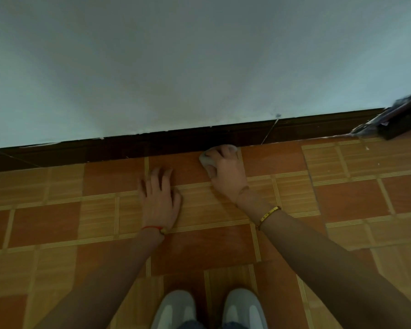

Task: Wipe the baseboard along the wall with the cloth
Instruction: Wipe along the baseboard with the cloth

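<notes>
A dark brown baseboard (166, 143) runs along the foot of the pale wall, rising toward the right. My right hand (226, 172) grips a small grey-white cloth (205, 160) and holds it against the bottom edge of the baseboard, near the middle of the view. Only bits of the cloth show around the fingers. My left hand (159, 198) lies flat on the floor tiles, fingers spread, a little left of the right hand and short of the baseboard.
The floor (342, 186) is orange and tan tile. A dark object with pale smears (394, 119) sits against the wall at the far right. My two grey shoes (209, 309) stand at the bottom centre. The pale wall (199, 55) fills the upper half.
</notes>
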A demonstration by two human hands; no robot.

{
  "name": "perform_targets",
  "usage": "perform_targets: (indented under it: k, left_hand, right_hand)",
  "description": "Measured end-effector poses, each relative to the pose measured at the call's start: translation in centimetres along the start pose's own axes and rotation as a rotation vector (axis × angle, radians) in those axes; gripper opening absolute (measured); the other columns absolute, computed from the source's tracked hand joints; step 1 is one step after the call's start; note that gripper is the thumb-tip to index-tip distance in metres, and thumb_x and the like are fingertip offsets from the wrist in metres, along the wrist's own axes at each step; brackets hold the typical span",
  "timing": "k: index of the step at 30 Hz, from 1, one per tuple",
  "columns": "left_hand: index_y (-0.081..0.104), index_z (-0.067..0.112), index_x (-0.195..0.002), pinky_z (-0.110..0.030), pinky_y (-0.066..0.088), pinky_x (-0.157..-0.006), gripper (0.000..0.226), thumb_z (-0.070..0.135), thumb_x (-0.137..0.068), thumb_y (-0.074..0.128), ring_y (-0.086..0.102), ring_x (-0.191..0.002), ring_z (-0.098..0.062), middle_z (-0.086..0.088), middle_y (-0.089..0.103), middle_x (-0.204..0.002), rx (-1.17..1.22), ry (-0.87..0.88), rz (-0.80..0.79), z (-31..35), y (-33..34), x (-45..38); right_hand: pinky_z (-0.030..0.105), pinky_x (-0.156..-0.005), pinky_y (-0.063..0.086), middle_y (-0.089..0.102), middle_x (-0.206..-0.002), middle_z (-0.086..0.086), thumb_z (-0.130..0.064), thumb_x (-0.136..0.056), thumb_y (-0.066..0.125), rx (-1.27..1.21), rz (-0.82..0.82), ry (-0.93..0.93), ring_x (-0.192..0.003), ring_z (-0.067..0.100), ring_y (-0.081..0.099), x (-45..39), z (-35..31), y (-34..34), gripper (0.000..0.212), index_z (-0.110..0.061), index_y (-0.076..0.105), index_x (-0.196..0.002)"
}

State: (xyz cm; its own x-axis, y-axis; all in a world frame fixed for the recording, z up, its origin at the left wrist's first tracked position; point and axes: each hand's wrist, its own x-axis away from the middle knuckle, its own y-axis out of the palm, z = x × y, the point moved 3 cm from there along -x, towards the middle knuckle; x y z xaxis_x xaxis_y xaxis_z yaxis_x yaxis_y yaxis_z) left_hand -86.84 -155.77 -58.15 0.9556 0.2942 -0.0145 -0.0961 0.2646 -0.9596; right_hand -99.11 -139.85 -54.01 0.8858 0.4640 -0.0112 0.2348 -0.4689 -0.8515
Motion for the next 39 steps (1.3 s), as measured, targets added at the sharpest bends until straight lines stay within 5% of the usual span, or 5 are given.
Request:
perform_targets:
  k: [4,13,24,31,39]
  left_hand:
    - [0.046,0.011,-0.144,-0.065,0.024,-0.116,0.055,0.035,-0.096,0.037,0.041,-0.136,-0.038,-0.019,0.041,-0.149,-0.013,-0.008,0.026,1.5,1.1,-1.1]
    - [0.046,0.010,-0.145,-0.063,0.017,-0.119,0.055,0.034,-0.097,0.035,0.039,-0.140,-0.038,-0.018,0.043,-0.149,0.011,0.005,0.101,1.6,1.5,-1.3]
    - [0.047,0.012,-0.144,-0.062,0.016,-0.120,0.054,0.034,-0.095,0.040,0.037,-0.140,-0.035,-0.016,0.043,-0.148,0.019,0.015,0.119,1.5,1.5,-1.3]
    - [0.047,0.012,-0.145,-0.062,0.015,-0.120,0.053,0.031,-0.095,0.042,0.036,-0.142,-0.036,-0.017,0.043,-0.148,0.017,0.019,0.139,1.4,1.5,-1.2]
    - [0.048,0.012,-0.143,-0.063,0.016,-0.120,0.054,0.033,-0.094,0.041,0.039,-0.139,-0.035,-0.015,0.044,-0.148,0.021,0.023,0.147,1.4,1.5,-1.2]
  right_hand:
    - [0.040,-0.096,0.039,0.059,-0.116,0.015,-0.012,-0.086,0.055,0.021,-0.025,-0.084,-0.113,0.034,0.045,0.3,2.0,-1.5,0.033,-0.008,0.064,-0.118]
    - [0.041,-0.094,0.039,0.053,-0.123,0.021,-0.007,-0.086,0.058,0.089,0.272,0.408,-0.111,0.041,0.046,1.8,8.3,-4.6,0.036,-0.005,0.059,-0.122]
    - [0.035,-0.093,0.043,0.062,-0.113,0.013,-0.008,-0.082,0.063,0.011,0.047,-0.119,-0.106,0.034,0.053,0.5,-0.2,0.0,0.031,-0.010,0.067,-0.113]
    - [0.015,-0.085,0.046,0.050,-0.119,0.008,-0.013,-0.094,0.059,-0.360,0.729,0.396,-0.105,0.014,0.052,2.9,3.4,-5.8,0.031,-0.005,0.051,-0.122]
    - [0.007,-0.090,0.040,0.046,-0.119,0.013,-0.004,-0.083,0.069,-0.435,0.634,0.201,-0.109,0.013,0.048,0.0,-2.0,-3.6,0.037,-0.002,0.050,-0.115]
